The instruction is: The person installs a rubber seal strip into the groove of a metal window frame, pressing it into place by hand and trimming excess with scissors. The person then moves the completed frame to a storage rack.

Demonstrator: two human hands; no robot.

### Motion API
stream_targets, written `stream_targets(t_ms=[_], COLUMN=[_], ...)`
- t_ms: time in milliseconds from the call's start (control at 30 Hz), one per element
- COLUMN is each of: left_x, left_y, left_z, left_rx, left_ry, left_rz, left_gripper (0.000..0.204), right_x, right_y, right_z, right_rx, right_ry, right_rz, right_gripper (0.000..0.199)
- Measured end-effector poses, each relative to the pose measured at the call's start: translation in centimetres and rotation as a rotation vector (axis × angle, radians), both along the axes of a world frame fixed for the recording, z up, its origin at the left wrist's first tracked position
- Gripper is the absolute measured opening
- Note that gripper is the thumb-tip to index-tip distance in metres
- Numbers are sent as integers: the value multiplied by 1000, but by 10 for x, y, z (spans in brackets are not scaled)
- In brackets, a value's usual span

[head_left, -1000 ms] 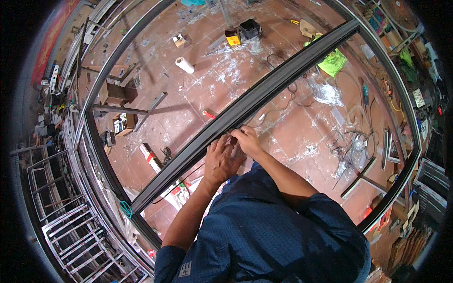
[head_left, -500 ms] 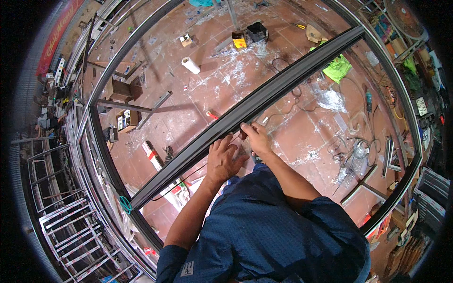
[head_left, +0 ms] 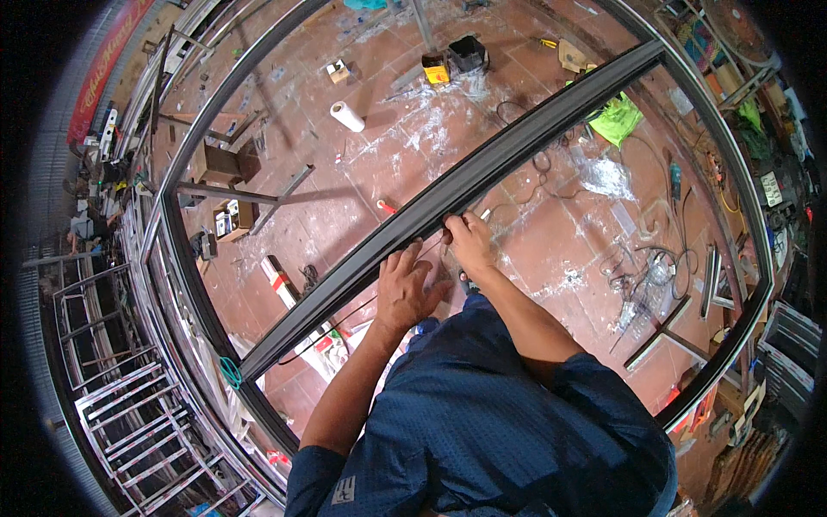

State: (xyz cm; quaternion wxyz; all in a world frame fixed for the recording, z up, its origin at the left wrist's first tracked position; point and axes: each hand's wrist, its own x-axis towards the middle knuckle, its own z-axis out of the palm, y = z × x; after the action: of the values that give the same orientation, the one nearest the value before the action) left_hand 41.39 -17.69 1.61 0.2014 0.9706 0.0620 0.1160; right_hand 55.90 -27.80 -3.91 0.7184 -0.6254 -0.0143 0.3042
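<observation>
A dark metal crossbar (head_left: pixel 534 129) runs diagonally through a large metal frame (head_left: pixel 164 246) in front of me. My left hand (head_left: pixel 409 289) lies against the bar's near edge, fingers spread and thumb apart. Just right of it, my right hand (head_left: pixel 469 243) is closed in a pinch at the same edge. A thin black strip (head_left: pixel 340 322) hangs in a slight curve below the bar's lower left part. It passes behind my left hand towards the pinched fingers, whose tips hide its end.
On the tiled floor below lie a white roll (head_left: pixel 347 116), a black bin (head_left: pixel 468 54), a yellow box (head_left: pixel 436 69), a bright green cloth (head_left: pixel 617 119) and tangled cables (head_left: pixel 655 267). A green loop (head_left: pixel 230 372) hangs at the frame's left. Ladder-like metal racks (head_left: pixel 138 422) stand at lower left.
My right hand has shifted slightly up towards the bar, its fingers now bent more tightly against the edge. The left hand stays nearly in place.
</observation>
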Motion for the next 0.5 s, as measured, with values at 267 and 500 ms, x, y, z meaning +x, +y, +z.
stream_targets(t_ms=[267,500], left_x=[-1,0], left_y=[-1,-1], left_z=[5,2], left_rx=[-22,-15], left_ry=[15,13], left_rz=[14,22], left_gripper=[43,42], right_x=[4,13], right_y=[-9,-8], right_z=[-34,-40], right_rx=[48,22], right_ry=[-45,-16], right_rz=[19,-37], right_gripper=[24,23])
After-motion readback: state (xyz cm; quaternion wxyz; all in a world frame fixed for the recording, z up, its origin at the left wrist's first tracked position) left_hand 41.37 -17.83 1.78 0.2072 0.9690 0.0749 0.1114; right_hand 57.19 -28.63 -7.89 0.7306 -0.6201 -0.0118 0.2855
